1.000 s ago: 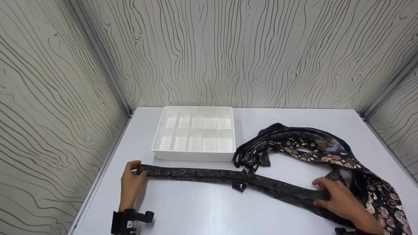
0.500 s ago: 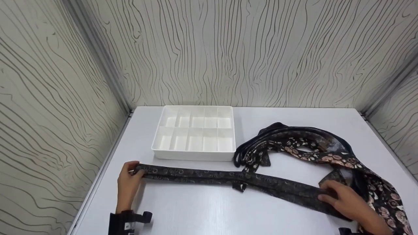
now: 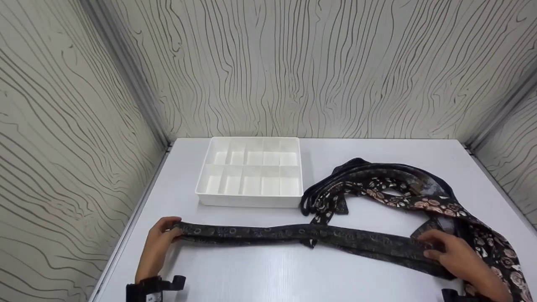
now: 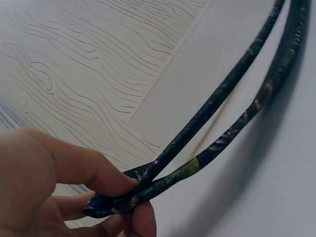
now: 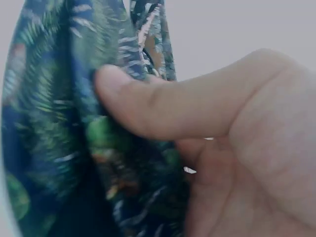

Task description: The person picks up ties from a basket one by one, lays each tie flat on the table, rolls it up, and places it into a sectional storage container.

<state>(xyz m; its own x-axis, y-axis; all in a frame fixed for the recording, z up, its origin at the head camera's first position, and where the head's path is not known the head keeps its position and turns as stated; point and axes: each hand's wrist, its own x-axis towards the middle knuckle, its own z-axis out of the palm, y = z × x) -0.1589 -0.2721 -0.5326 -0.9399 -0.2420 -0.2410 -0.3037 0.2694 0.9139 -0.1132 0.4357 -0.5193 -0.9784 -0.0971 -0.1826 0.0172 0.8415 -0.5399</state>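
A long dark necktie (image 3: 268,233) with a leafy print stretches sideways between my two hands, doubled into two layers. My left hand (image 3: 161,237) pinches its folded left end between thumb and fingers; in the left wrist view the two strands of the necktie (image 4: 217,103) run apart from there. At the other side my right hand (image 3: 455,253) grips the wider part, thumb on top, as the right wrist view shows on the green-and-blue cloth. Beyond it lies a heap of other dark neckties (image 3: 432,204), some with pink roses, partly behind the right hand and forearm.
A white divided tray (image 3: 249,201) with two rows of compartments stands at the back of the white table (image 3: 251,277), left of the heap. Wood-grain patterned panels (image 3: 268,71) enclose the back and sides. One patterned tie end pokes out below the held strip.
My left hand has moved left and nearer to me, bringing the necktie's left end along. The right hand has shifted slightly right. Tray and heap stay put.
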